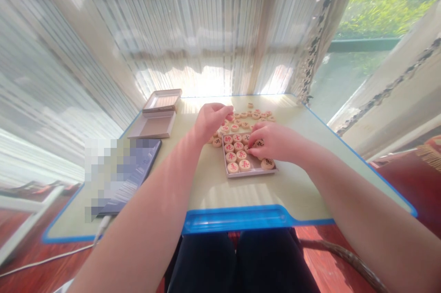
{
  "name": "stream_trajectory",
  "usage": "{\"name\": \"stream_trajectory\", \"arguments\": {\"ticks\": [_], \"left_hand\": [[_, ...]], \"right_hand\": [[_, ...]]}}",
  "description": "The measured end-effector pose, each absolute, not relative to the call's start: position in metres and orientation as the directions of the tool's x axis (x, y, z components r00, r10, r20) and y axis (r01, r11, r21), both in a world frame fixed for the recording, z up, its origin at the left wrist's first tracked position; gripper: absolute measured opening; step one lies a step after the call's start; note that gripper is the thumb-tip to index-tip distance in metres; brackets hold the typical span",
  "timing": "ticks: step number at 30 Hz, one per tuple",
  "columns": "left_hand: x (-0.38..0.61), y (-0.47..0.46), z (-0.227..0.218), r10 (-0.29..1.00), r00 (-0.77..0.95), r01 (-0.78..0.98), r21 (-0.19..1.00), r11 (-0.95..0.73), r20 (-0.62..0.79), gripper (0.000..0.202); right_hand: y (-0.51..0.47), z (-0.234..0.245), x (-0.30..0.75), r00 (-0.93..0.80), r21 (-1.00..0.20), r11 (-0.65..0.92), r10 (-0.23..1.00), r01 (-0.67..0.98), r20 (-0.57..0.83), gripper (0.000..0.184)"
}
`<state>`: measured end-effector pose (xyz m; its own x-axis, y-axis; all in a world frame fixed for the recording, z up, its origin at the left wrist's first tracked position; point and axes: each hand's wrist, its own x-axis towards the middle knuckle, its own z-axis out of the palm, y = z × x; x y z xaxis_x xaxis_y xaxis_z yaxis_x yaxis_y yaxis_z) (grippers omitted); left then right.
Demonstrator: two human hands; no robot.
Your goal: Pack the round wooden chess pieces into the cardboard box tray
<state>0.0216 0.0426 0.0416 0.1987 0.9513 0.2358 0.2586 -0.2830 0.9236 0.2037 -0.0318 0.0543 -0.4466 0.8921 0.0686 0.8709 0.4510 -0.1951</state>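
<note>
A shallow box [253, 173] sits in the middle of the table, partly filled with rows of round wooden xiangqi pieces. Red-marked pieces such as the lower soldier piece [244, 165] fill its left side; a black-marked horse piece [268, 164] lies at its near right corner. Over the box's right side, my right hand [274, 140] is closed, its fingertips on a xiangqi piece [247, 148]. My left hand [214, 118] is raised beyond the box's far left corner, fingers pinched together; what they hold, if anything, I cannot make out. Loose xiangqi pieces [245, 125] lie scattered behind the box.
At the far left stand an open box [165, 99] and a box lid or tray [153, 125]. A tablet [138, 178] with a white cable [101, 228] lies at the left. The table has a blue rim with a molded trough [237, 219] in front. Sheer curtains [206, 22] hang behind.
</note>
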Motion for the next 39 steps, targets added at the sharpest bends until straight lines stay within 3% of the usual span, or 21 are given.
{"name": "stream_trajectory", "arguments": {"ticks": [18, 22, 25, 29, 35, 39], "left_hand": [[0.023, 0.043, 0.039, 0.951, 0.212, 0.291, 0.914, -0.283, 0.227, 0.031], [0.021, 0.044, 0.039, 0.944, 0.218, 0.276, 0.913, -0.302, 0.246, 0.031], [0.021, 0.043, 0.04, 0.942, 0.217, 0.266, 0.913, -0.309, 0.255, 0.03], [0.022, 0.042, 0.042, 0.942, 0.205, 0.305, 0.897, -0.319, 0.265, 0.031], [0.02, 0.04, 0.04, 0.913, 0.201, 0.457, 0.79, -0.409, 0.356, 0.032], [0.019, 0.038, 0.04, 0.895, 0.228, 0.528, 0.723, -0.445, 0.384, 0.032]], "right_hand": [[-0.031, 0.052, 0.203, -0.429, -0.191, 0.437, 0.899, 0.879, 0.084, 0.017], [-0.03, 0.056, 0.207, -0.406, -0.191, 0.43, 0.901, 0.882, 0.156, 0.02], [-0.028, 0.06, 0.213, -0.293, -0.254, 0.349, 0.927, 0.902, 0.232, 0.022], [-0.019, 0.061, 0.225, -0.122, -0.333, 0.198, 0.964, 0.922, 0.235, 0.028], [0.002, 0.049, 0.246, -0.018, -0.222, 0.053, 0.988, 0.974, 0.156, 0.028], [0.007, 0.045, 0.254, 0.055, -0.216, -0.025, 0.99, 0.976, 0.132, 0.034]]}}
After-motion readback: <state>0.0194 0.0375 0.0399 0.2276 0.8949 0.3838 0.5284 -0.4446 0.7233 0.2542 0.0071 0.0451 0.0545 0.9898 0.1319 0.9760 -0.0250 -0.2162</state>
